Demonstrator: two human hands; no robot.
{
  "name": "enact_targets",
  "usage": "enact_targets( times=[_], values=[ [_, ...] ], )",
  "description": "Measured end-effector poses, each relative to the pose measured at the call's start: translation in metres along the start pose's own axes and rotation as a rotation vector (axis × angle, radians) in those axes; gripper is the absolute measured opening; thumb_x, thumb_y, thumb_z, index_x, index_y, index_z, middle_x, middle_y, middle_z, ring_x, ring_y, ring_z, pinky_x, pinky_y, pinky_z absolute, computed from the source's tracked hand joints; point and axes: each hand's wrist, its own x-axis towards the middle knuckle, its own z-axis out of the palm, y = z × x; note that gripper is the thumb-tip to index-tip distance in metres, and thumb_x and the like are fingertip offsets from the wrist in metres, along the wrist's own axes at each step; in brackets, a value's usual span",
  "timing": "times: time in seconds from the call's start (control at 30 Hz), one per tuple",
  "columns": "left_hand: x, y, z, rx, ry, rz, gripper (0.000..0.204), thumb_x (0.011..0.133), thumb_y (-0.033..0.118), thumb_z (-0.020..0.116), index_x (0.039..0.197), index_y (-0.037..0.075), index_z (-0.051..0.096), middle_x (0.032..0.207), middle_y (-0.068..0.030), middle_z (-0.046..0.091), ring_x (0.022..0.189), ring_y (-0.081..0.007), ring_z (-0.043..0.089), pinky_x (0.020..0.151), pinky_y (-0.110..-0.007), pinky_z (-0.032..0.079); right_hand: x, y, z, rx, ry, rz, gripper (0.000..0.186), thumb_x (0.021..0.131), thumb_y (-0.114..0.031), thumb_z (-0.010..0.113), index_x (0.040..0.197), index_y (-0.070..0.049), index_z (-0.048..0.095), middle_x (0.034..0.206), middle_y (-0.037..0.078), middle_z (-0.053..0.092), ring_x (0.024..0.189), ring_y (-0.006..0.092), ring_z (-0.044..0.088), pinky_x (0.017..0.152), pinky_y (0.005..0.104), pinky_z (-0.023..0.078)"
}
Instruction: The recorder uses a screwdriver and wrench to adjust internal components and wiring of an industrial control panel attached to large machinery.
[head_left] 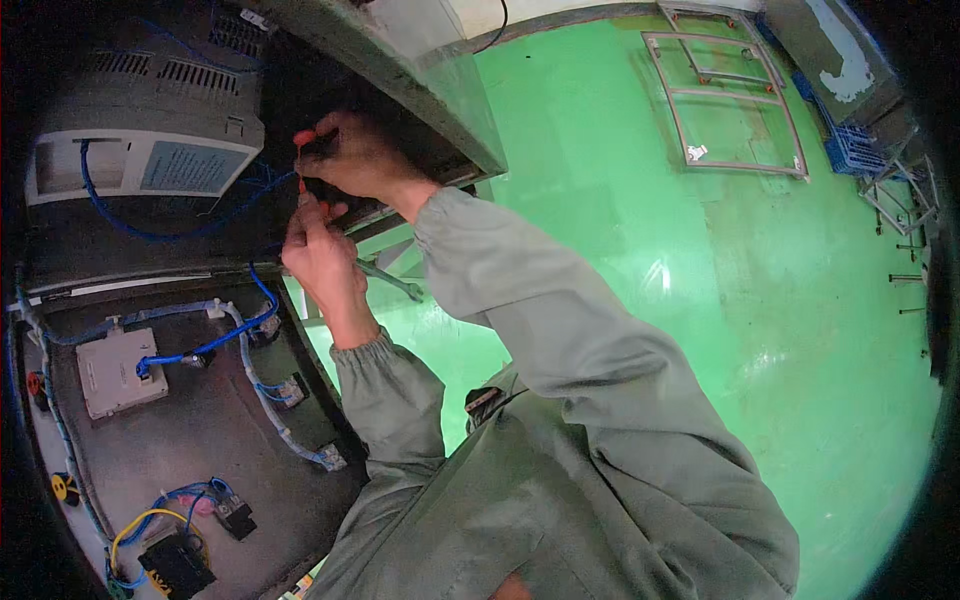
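Both sleeves reach up into the control cabinet (200,420).
My right hand (355,155) grips closed on a red-handled tool (312,160); left hand (322,255) just below, grip closed, contents hidden.

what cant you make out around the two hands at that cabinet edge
- Head view: the tip of the red-handled tool is hidden behind the right hand.
- Head view: what the left hand grips is covered by its own fingers.
- Head view: the spot being worked on lies in dark shadow under the cabinet edge.
- Head view: the small parts on the blue cables are too small to identify.
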Motion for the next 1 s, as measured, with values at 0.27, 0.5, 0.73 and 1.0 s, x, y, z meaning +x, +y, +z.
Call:
enact_targets(
  times=[0.27, 0.5, 0.73, 1.0],
  values=[
    [0.002, -0.008, 0.001, -0.02, -0.041, 0.032, 0.023, 0.09, 0.023, 0.056, 0.092, 0.001, 0.059, 0.068, -0.006, 0.059, 0.039, -0.002, 0.033, 0.034, -0.019, 0.02, -0.012, -0.017, -0.009, -0.066, 0.099, 0.087, 0.046, 0.068, -0.027, 0.07, 0.101, 0.002, 0.057, 0.095, 0.016, 0.061, 0.091, 0.0259, 0.06, 0.081, 0.0331, 0.047],
    [0.001, -0.004, 0.006, -0.056, -0.053, 0.029, 0.022, 0.09, 0.021, 0.056, 0.094, 0.0, 0.06, 0.069, -0.0052, 0.059, 0.04, -0.0015, 0.033, 0.035, -0.019, 0.02, -0.011, -0.016, -0.01, -0.131, 0.157, 0.072, 0.048, 0.068, -0.027, 0.07, 0.101, 0.003, 0.054, 0.094, 0.017, 0.062, 0.091, 0.0264, 0.06, 0.081, 0.0338, 0.047],
    [0.006, -0.006, 0.006, -0.033, -0.06, 0.014, 0.023, 0.09, 0.021, 0.056, 0.099, 0.0, 0.06, 0.069, -0.0046, 0.058, 0.04, -0.0015, 0.033, 0.035, -0.019, 0.022, -0.002, 0.006, 0.0, -0.024, 0.187, 0.024, 0.044, 0.07, -0.024, 0.07, 0.1, 0.004, 0.054, 0.094, 0.012, 0.063, 0.088, 0.0221, 0.061, 0.078, 0.0318, 0.048],
    [0.038, -0.04, -0.005, 0.367, -0.015, 0.692, 0.027, 0.089, 0.022, 0.057, 0.104, 0.0, 0.057, 0.074, -0.0061, 0.059, 0.041, -0.0027, 0.035, 0.034, -0.021, 0.023, -0.006, -0.004, 0.0, 0.041, 0.092, 0.051, 0.044, 0.076, -0.021, 0.068, 0.11, 0.003, 0.054, 0.091, 0.01, 0.064, 0.083, 0.0186, 0.061, 0.073, 0.0308, 0.048]
  ],
)
